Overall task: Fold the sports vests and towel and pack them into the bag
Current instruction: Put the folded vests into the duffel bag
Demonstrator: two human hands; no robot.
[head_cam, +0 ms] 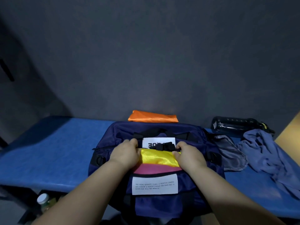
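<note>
Shiny and matt cloth, dark plastic
Yellow vest (155,157) and orange vest (153,116) are glossy, satin-like cloth; pink vest (154,170) looks matt; bag (162,207) is smooth navy woven cloth with a black plastic buckle (165,146); towel (267,153) soft and matt; bottle (235,125) dark glossy plastic; bench (48,151) matt blue

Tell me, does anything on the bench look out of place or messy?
The towel lies crumpled and unfolded right of the bag. Behind it, a dark bottle lies on its side. The folded orange vest sits outside the bag, behind it.
</note>
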